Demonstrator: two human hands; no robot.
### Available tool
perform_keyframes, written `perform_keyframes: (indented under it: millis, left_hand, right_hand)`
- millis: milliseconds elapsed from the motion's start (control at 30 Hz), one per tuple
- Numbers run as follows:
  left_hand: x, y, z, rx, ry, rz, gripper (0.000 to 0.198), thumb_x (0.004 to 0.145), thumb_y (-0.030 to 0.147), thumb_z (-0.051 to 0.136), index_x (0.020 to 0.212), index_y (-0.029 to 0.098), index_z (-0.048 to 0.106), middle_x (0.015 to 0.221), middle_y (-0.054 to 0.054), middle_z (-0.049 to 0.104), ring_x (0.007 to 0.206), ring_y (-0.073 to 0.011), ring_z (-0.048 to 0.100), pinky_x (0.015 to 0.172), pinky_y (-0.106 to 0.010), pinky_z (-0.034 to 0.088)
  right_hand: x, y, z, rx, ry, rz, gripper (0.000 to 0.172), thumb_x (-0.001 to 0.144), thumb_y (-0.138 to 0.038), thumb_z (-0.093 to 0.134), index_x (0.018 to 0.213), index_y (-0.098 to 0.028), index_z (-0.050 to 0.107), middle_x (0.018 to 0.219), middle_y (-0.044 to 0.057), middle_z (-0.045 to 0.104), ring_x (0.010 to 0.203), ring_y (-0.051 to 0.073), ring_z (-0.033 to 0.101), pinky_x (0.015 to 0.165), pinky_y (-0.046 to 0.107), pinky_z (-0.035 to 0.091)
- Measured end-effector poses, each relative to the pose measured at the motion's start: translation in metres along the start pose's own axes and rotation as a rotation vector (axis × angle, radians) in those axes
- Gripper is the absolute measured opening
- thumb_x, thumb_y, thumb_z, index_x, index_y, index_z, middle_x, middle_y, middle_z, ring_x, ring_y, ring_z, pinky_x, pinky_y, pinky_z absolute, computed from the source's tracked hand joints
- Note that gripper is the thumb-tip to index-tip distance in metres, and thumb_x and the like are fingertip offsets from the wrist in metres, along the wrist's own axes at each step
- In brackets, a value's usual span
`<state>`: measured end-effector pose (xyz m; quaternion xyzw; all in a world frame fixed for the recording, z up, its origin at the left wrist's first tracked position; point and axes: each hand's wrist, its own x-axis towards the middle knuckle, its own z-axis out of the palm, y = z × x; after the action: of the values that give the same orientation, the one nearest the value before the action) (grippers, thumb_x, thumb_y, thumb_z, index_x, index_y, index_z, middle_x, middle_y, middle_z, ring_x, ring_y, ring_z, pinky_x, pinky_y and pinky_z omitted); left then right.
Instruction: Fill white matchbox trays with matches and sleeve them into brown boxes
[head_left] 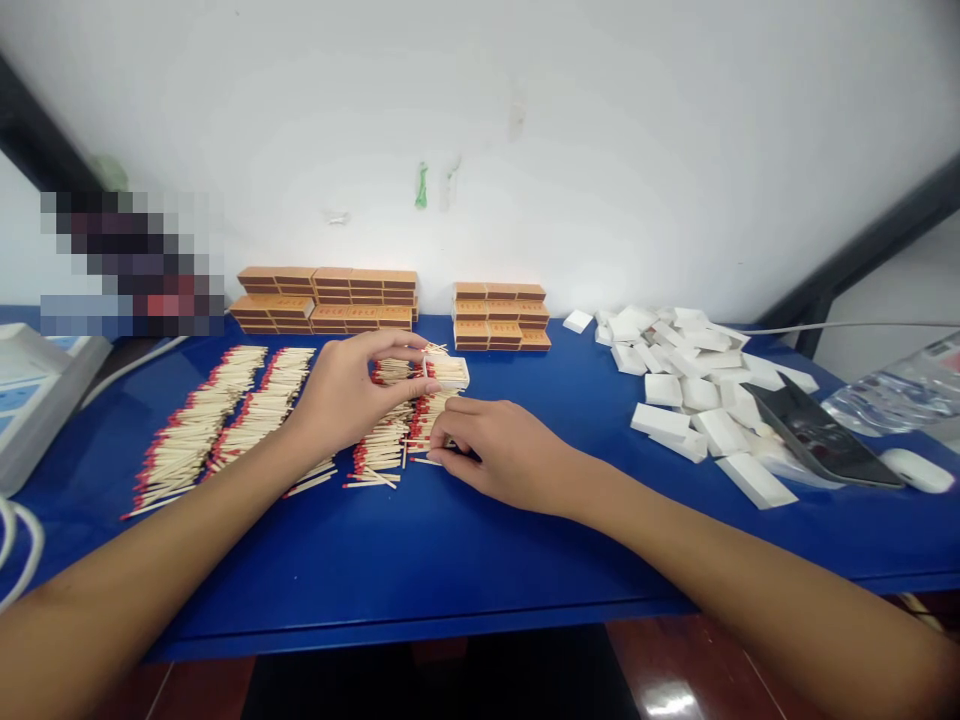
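My left hand [352, 385] holds a small white matchbox tray [448, 371] between thumb and fingers, above the matches. Several matchsticks lie inside the tray, and a few stick up at its left end. My right hand [491, 445] is just below and right of the tray, thumb and fingertips pinched together at a matchstick [424, 461] by the near end of a row. Red-headed matches lie in long slanting rows, one row [386, 440] partly under my left hand and another row [199, 430] farther left.
Orange-brown matchboxes stand along the wall in a left stack [360, 290] and a smaller stack [501, 312]. A heap of white trays [697, 350] lies at right, beside a dark phone [825, 430], a white mouse [916, 470] and clear plastic [900, 390]. A white device [45, 400] stands left on the blue table [360, 570].
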<state>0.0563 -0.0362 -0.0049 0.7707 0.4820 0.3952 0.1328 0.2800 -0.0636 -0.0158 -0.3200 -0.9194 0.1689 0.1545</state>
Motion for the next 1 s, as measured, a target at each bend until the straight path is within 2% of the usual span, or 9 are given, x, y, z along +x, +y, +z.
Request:
perform_keyframes:
  millis: [133,467,667,1000]
  left_hand:
    - [-0.0003,-0.0003,0.0001,-0.003,-0.003,-0.016,0.042,0.082,0.049,0.091,0.114,0.026,0.079,0.118,-0.004,0.084,0.112,-0.0289,0.079,0.088,-0.033,0.06]
    - [-0.0005,-0.0013,0.0001,0.004,0.004,0.002,0.042,0.082,0.051,0.091,0.115,0.027,0.079,0.118,-0.004,0.084,0.111,-0.0283,0.079,0.093,-0.035,0.06]
    - [-0.0005,-0.0014,-0.0003,0.001,-0.009,-0.006,0.046,0.082,0.055,0.09,0.116,0.027,0.079,0.117,-0.004,0.084,0.111,-0.0289,0.079,0.09,-0.035,0.061]
    - [-0.0006,-0.0036,0.0014,-0.01,-0.007,-0.008,0.047,0.081,0.053,0.092,0.117,0.026,0.079,0.118,-0.004,0.084,0.108,-0.0278,0.08,0.084,-0.032,0.059]
  right_hand:
    - [0.0003,0.0011,0.0014,-0.019,0.017,-0.015,0.012,0.104,-0.015,0.061,0.095,-0.017,0.068,0.101,0.006,0.072,0.083,0.016,0.062,0.073,0.029,0.04]
    - [0.0004,0.0005,-0.0004,-0.084,-0.009,-0.036,0.017,0.106,-0.017,0.059,0.1,-0.016,0.075,0.101,0.007,0.074,0.082,0.017,0.062,0.071,0.03,0.04]
    - [0.0002,0.0015,0.001,-0.092,-0.017,-0.063,0.019,0.107,-0.018,0.058,0.099,-0.016,0.076,0.1,0.007,0.074,0.085,0.018,0.064,0.072,0.03,0.041]
    - [-0.0013,0.0004,-0.0023,-0.024,-0.006,0.014,0.011,0.096,-0.011,0.064,0.088,-0.017,0.066,0.086,0.001,0.065,0.073,0.013,0.051,0.068,0.029,0.035]
